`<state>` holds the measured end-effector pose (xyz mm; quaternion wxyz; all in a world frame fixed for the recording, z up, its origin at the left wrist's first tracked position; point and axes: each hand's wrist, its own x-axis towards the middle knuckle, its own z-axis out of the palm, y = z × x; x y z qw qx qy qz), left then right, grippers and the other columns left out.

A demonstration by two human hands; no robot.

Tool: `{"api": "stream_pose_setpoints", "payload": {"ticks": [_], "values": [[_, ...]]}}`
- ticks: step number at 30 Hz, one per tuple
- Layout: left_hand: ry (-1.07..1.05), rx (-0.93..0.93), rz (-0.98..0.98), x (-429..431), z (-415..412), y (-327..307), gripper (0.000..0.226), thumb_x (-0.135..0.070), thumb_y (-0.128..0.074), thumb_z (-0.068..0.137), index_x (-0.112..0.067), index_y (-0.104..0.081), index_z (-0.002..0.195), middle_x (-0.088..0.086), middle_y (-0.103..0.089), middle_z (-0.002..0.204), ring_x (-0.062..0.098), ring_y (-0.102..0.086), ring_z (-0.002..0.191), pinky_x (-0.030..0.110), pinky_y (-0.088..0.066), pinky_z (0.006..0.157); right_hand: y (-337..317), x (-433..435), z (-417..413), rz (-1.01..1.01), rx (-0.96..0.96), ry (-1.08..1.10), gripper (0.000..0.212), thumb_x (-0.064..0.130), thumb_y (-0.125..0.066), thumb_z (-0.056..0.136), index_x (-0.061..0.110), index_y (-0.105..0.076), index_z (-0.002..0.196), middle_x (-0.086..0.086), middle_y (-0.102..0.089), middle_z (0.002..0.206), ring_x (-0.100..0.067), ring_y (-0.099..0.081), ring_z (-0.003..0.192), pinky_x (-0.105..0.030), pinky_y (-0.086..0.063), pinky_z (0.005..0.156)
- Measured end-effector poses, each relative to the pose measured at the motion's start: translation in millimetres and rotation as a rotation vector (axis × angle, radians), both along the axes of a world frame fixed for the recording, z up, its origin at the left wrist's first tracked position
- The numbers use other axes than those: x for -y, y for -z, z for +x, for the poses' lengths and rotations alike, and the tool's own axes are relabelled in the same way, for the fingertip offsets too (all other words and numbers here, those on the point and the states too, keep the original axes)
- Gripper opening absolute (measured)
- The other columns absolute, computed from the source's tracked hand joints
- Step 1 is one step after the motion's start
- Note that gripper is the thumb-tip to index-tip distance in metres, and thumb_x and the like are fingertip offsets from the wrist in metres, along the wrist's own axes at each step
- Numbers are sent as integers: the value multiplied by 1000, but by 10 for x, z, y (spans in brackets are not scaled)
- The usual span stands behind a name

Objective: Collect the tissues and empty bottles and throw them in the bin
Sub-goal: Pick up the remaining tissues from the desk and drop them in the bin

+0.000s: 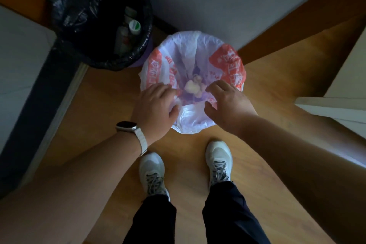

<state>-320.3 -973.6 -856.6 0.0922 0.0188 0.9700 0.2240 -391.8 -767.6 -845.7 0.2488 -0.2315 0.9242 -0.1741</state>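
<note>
A small bin lined with a white and orange plastic bag (pixel 227 61) stands on the wooden floor in front of my feet. Crumpled tissues (pixel 191 86) lie at its bottom. My left hand (pixel 156 105) hovers over the bin's left rim with a crumpled white tissue (pixel 176 101) curled in its fingers. My right hand (pixel 225 103) hangs over the right rim, fingers loosely curled, holding nothing. Behind and to the left stands a larger bin with a black liner (pixel 79 16); empty bottles (pixel 130 29) lie inside it.
A grey wall runs behind both bins. A dark-edged white piece of furniture (pixel 23 61) stands at the left, and a pale shelf or cabinet (pixel 336 103) at the right. My two white shoes (pixel 152 172) stand just before the small bin.
</note>
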Motion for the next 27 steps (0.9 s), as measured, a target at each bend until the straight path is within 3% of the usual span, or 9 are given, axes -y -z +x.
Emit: {"api": "stream_pose_setpoints", "payload": {"ticks": [4,13,16,22,27], "values": [[4,23,-9,27,-4,-472,37,-29,-50,84,-7,-65,110,12,-63,115,31,-53,112,41,-43,95,-482,-14,-4,94,34,-15,37,31,-59,87,16,-58,121,-3,-58,121,-30,-56,109,-38,-43,84],[37,83,-192,187,-194,-1821,44,-31,-62,80,-16,-61,122,8,-59,123,31,-53,114,44,-46,88,-1947,-46,-179,173,-113,15,37,43,-57,86,23,-61,118,1,-59,121,-26,-55,110,-39,-43,89],[-28,38,-175,221,-248,-2424,46,-36,-60,77,-19,-62,119,5,-60,120,29,-55,110,42,-47,86,-2524,-21,-219,180,-163,11,39,47,-57,85,25,-61,117,1,-59,124,-26,-57,110,-39,-45,90],[43,-98,-159,334,-269,-3597,42,-39,-56,82,-19,-64,119,4,-61,124,26,-55,115,41,-48,90,-3693,173,-236,182,-247,36,41,50,-54,84,27,-62,117,2,-60,122,-24,-57,111,-37,-43,92],[60,-190,-146,466,-253,-4455,46,-35,-63,80,-17,-62,122,7,-60,127,29,-53,120,44,-46,95,-4612,341,-81,189,-332,21,44,54,-51,88,29,-58,122,2,-54,134,-22,-51,122,-37,-40,99]]}}
